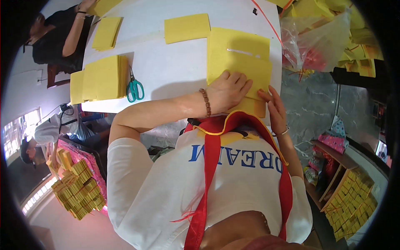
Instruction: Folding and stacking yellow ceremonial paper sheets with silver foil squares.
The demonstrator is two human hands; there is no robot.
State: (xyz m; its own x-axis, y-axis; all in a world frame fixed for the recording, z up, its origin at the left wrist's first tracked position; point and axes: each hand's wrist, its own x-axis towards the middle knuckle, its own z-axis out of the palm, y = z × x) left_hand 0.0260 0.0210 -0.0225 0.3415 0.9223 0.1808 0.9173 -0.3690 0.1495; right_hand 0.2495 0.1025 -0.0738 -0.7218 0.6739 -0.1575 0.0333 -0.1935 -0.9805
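A large yellow paper sheet (pixel 241 68) with a folded-over flap lies at the near right of the white table, a pale glossy strip across its upper part. My left hand (pixel 229 92), with a brown bead bracelet at the wrist, presses its curled fingers onto the lower part of this paper. At the paper's right edge is my right hand (pixel 276 106), fingers apart, one fingertip touching the paper. Part of the lower paper is hidden behind my left hand and the red apron (pixel 212 143). Farther left, a smaller yellow paper piece (pixel 187 28) lies flat by the sheet's upper corner.
Green-handled scissors (pixel 134 88) lie beside a yellow paper stack (pixel 105 78) on the white table (pixel 166 62). A clear plastic bag (pixel 315 41) stands right of the table. Bundled yellow packs (pixel 79 189) are piled at left near a seated person (pixel 54 129); another person (pixel 60 35) is at far left.
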